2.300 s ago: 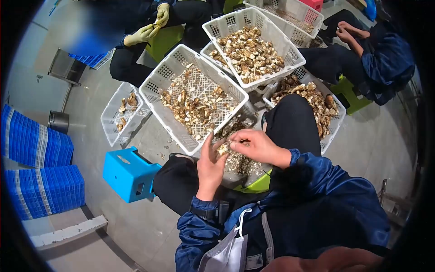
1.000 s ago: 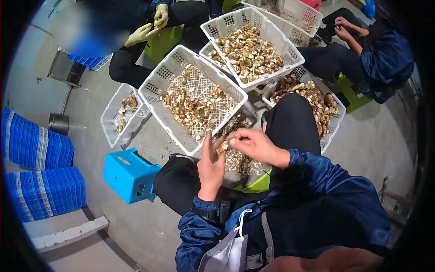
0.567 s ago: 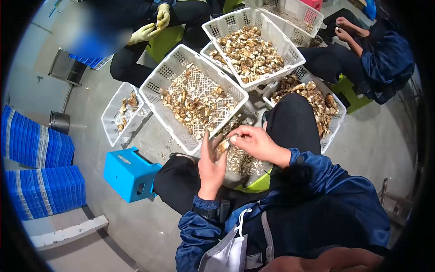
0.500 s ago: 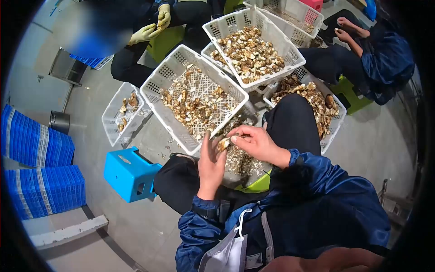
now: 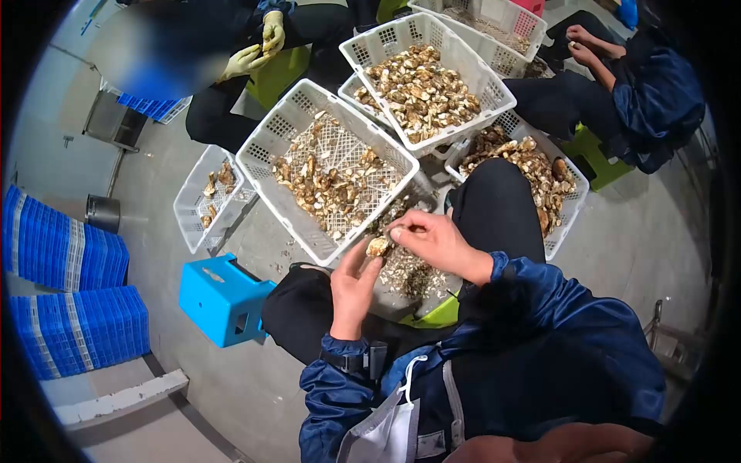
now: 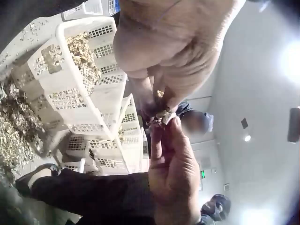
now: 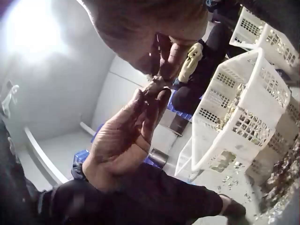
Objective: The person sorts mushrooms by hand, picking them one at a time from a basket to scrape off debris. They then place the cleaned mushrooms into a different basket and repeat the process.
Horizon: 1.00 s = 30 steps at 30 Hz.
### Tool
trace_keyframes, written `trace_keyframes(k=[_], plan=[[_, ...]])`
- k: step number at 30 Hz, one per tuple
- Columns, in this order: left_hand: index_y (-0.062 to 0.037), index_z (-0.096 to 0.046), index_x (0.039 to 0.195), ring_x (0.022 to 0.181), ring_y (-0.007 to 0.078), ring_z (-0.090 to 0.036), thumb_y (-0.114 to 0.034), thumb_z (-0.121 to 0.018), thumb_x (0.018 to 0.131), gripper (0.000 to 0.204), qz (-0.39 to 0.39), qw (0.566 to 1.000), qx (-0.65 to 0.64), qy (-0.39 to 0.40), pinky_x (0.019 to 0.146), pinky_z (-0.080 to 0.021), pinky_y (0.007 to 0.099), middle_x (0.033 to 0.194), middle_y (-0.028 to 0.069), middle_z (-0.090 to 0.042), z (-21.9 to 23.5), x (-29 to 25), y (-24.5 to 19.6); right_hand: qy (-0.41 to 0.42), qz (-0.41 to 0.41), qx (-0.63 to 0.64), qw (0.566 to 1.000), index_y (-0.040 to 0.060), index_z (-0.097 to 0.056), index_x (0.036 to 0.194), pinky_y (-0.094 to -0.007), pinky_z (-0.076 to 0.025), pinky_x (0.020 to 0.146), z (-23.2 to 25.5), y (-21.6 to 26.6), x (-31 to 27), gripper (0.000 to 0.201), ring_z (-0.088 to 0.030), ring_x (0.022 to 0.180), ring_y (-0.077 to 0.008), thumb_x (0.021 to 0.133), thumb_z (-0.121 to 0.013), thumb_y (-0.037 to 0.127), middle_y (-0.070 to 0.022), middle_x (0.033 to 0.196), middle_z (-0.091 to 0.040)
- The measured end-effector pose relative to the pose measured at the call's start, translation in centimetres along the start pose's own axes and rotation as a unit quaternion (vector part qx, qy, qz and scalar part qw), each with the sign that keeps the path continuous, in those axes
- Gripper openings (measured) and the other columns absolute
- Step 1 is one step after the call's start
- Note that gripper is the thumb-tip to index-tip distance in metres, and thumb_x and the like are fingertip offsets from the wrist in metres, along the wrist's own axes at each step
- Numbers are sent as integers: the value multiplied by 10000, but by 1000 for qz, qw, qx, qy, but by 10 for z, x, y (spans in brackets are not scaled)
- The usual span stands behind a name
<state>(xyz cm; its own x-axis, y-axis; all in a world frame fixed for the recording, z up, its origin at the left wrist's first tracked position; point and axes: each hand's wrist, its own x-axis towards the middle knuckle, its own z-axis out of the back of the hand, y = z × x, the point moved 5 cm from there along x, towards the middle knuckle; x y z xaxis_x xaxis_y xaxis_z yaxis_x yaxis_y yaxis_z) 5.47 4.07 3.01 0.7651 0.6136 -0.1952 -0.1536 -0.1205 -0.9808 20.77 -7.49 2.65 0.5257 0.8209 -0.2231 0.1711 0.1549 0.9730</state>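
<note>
My left hand [image 5: 353, 293] pinches a small brown and cream mushroom [image 5: 378, 247] between thumb and fingers. From the other side comes my right hand [image 5: 440, 247], its thumb and bent index finger close together right at the mushroom's edge. In the left wrist view the right hand [image 6: 173, 183] meets the ragged, pale piece from below. The right wrist view shows the left hand [image 7: 122, 145] with its fingertips around the same mushroom [image 7: 153, 86]. Just beyond the hands stands a white basket [image 5: 282, 202] with scattered mushroom pieces [image 5: 324, 185] on its mesh bottom.
A fuller white basket [image 5: 505, 100] stands behind, and another basket [image 5: 567, 220] of mushrooms is by my right knee. Pale trimmings [image 5: 413, 274] are heaped between my legs. At left are a blue stool [image 5: 224, 297] and stacked blue crates [image 5: 81, 332]. Two people sit opposite.
My left hand has dropped slightly and its raised index finger has bent down, so more of the mushroom shows. The right hand stays nearly in place.
</note>
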Motion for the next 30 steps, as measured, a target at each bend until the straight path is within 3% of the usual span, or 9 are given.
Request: trace_keyframes(k=[3, 8, 11, 15, 19, 20, 24, 27, 30], plan=[[34, -554, 1401, 1125, 160, -630, -23, -716, 935, 497, 3, 999, 31, 4, 972, -512, 288, 1297, 109, -647, -3, 0, -2, 35, 93, -101, 990, -32, -663, 1018, -242, -524, 871, -4, 26, -8, 179, -607, 983, -74, 1010, -641, 146, -73, 1140, -690], [13, -592, 1376, 1098, 133, -634, -5, -709, 925, 467, -7, 998, 64, -6, 942, -523, 281, 1278, 99, -659, -5, -1, -7, -2, 39, 77, 996, -24, -659, 955, -260, -544, 828, -2, 3, 1, 184, -621, 976, -84, 1004, -651, 154, -99, 1166, -699], [-6, -619, 1356, 1077, 127, -641, 1, -711, 914, 452, -26, 993, 113, -14, 931, -528, 280, 1266, 98, -668, -6, -1, -8, 44, 61, -100, 992, -25, -658, 973, -235, -525, 836, -6, 25, -6, 179, -616, 962, -71, 1004, -650, 151, -104, 1188, -701], [12, -586, 1394, 986, 77, -598, 48, -682, 923, 482, -55, 994, 97, -17, 853, -501, 225, 1196, 32, -662, -7, -2, -15, 28, -15, 94, 995, -21, -647, 943, -232, -519, 826, -3, -5, 5, 186, -601, 943, -53, 1003, -655, 155, -102, 1168, -716], [-34, -651, 1330, 1057, 135, -659, 3, -729, 889, 449, -86, 978, 186, -34, 922, -535, 286, 1227, 89, -689, -6, -1, -13, 35, 36, 77, 996, -3, -632, 940, -238, -524, 836, -7, 3, 2, 170, -609, 957, -51, 1005, -652, 152, -112, 1136, -725], [1, -624, 1347, 1104, 157, -656, 0, -726, 901, 457, -15, 991, 128, -24, 951, -536, 299, 1252, 107, -679, -6, -1, -9, 7, 36, 70, 997, -6, -624, 902, -217, -473, 659, -6, -4, 4, 206, -551, 750, -36, 985, -678, 174, 9, 857, -660], [84, -544, 1385, 1160, 205, -642, 6, -704, 930, 488, 17, 998, -64, -14, 1000, -527, 314, 1301, 155, -642, -1, 3, -5, 1, -16, 138, 990, -1, -642, 887, -228, -517, 703, 1, 0, 8, 215, -637, 810, -58, 975, -695, 189, 2, 881, -674], [76, -553, 1382, 1149, 198, -646, 10, -703, 929, 482, 38, 998, -50, -28, 993, -529, 310, 1285, 150, -653, -1, 3, 0, -13, 123, -47, 991, 2, -621, 882, -231, -527, 694, -3, 14, 0, 225, -637, 809, -54, 979, -691, 193, -4, 853, -669], [88, -550, 1375, 1071, 193, -677, -26, -678, 958, 451, 69, 989, -127, -18, 939, -561, 313, 1254, 148, -667, 1, 3, 1, -9, 27, 52, 998, 10, -624, 868, -223, -484, 648, -2, 9, 3, 221, -591, 753, -41, 977, -695, 189, 14, 805, -639]])
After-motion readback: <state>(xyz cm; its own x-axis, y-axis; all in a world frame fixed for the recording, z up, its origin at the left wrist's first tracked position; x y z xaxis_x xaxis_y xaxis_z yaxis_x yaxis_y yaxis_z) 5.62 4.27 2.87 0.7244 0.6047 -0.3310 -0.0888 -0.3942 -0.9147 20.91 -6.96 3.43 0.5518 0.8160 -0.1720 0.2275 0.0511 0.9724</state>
